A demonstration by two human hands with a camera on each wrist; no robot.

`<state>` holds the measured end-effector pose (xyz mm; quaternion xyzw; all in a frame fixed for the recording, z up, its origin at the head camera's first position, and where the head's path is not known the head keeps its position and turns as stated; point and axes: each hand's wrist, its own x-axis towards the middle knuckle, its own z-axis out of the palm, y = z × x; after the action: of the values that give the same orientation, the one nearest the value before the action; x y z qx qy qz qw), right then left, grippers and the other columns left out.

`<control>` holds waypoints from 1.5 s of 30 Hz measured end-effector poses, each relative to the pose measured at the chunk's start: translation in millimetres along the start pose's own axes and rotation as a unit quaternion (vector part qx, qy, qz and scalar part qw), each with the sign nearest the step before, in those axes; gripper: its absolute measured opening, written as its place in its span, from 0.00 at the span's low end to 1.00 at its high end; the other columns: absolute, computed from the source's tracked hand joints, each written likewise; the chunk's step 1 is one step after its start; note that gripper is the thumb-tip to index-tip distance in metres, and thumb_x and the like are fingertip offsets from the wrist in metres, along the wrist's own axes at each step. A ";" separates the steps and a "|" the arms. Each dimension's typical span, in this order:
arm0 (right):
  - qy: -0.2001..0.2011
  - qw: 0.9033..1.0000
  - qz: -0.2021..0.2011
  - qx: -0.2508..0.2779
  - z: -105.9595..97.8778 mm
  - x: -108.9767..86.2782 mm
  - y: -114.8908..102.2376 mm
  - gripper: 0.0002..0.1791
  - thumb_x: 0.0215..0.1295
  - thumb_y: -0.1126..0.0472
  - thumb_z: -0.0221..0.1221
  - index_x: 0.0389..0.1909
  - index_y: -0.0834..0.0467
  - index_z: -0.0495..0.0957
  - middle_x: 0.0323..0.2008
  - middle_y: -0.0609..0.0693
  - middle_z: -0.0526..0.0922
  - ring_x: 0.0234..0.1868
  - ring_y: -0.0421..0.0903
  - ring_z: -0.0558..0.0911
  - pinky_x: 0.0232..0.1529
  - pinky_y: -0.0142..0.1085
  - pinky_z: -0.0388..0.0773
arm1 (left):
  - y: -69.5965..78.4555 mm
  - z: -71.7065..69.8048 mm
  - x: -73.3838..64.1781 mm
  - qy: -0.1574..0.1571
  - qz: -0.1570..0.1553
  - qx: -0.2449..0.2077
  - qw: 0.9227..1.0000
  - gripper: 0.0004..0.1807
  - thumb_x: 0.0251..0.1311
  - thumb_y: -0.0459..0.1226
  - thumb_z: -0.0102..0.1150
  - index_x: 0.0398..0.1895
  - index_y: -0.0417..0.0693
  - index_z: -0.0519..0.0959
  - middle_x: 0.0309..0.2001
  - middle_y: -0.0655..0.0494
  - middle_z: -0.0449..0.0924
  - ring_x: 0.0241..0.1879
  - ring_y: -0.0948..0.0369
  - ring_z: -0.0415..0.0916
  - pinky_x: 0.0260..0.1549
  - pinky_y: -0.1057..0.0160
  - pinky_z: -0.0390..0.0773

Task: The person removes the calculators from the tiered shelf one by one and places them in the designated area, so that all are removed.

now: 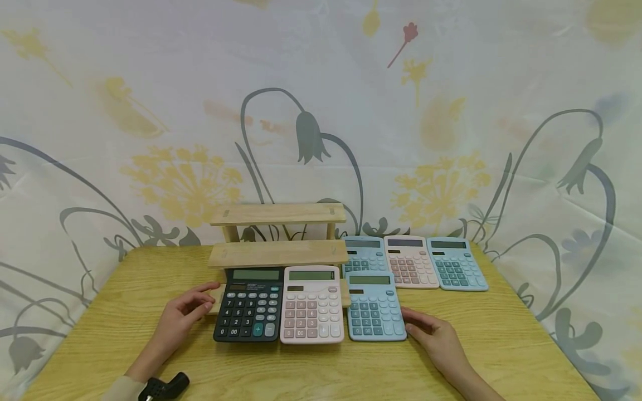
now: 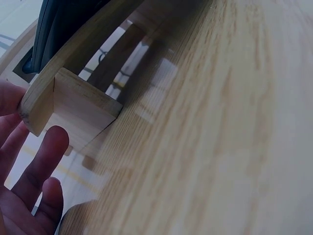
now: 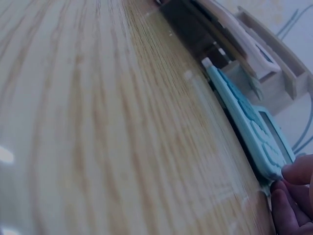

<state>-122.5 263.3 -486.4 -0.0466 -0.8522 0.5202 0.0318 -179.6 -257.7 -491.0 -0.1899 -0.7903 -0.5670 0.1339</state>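
Observation:
In the head view a blue calculator [image 1: 376,312] lies on the table at the right end of the wooden rack. My right hand [image 1: 436,340] pinches its right edge; in the right wrist view the fingertips [image 3: 289,172] are at the corner of that blue calculator [image 3: 247,125]. My left hand [image 1: 183,312] is at the left end of the rack's lowest board [image 1: 214,305], fingers loosely bent, one touching the board's end [image 2: 36,110] in the left wrist view. A black calculator [image 1: 248,312] and a pink calculator [image 1: 312,312] lean side by side on that low board.
The rack's middle shelf [image 1: 278,253] and top shelf [image 1: 278,213] rise behind. Right of it lie a blue calculator [image 1: 365,253], a pink one [image 1: 411,262] and another blue one [image 1: 457,264] in a row. A patterned cloth [image 1: 321,83] hangs behind the wooden table [image 1: 281,379].

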 end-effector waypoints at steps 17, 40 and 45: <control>0.007 1.000 0.001 0.001 -1.2 -1.2 -3.2 0.17 0.66 0.69 0.62 0.55 0.63 0.82 0.54 0.53 0.84 0.58 0.46 0.79 0.52 0.26 0.73 | 2.8 1.7 -1.4 0.004 -0.001 0.003 1.000 0.03 0.66 0.26 0.58 0.37 0.37 0.82 0.56 0.59 0.80 0.38 0.68 0.78 0.30 0.68 0.74; 0.027 0.999 0.025 0.037 0.8 -1.9 -5.8 0.14 0.71 0.68 0.57 0.53 0.65 0.82 0.49 0.55 0.85 0.50 0.35 0.81 0.50 0.25 0.73 | -0.5 -0.2 0.6 0.006 0.003 0.004 1.000 0.06 0.66 0.23 0.56 0.38 0.37 0.82 0.56 0.66 0.80 0.41 0.71 0.78 0.31 0.70 0.74; 0.031 0.995 0.042 0.080 1.4 -3.6 -11.1 0.15 0.73 0.70 0.52 0.55 0.69 0.79 0.52 0.60 0.83 0.48 0.35 0.81 0.49 0.29 0.77 | -0.4 1.1 0.2 0.006 0.003 0.001 1.000 0.04 0.66 0.25 0.58 0.37 0.37 0.82 0.56 0.64 0.80 0.40 0.69 0.78 0.30 0.69 0.74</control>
<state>-119.6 256.7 -477.2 -0.0956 -0.8036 0.5861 0.0402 -179.9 -256.7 -491.7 -0.1888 -0.7894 -0.5669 0.1409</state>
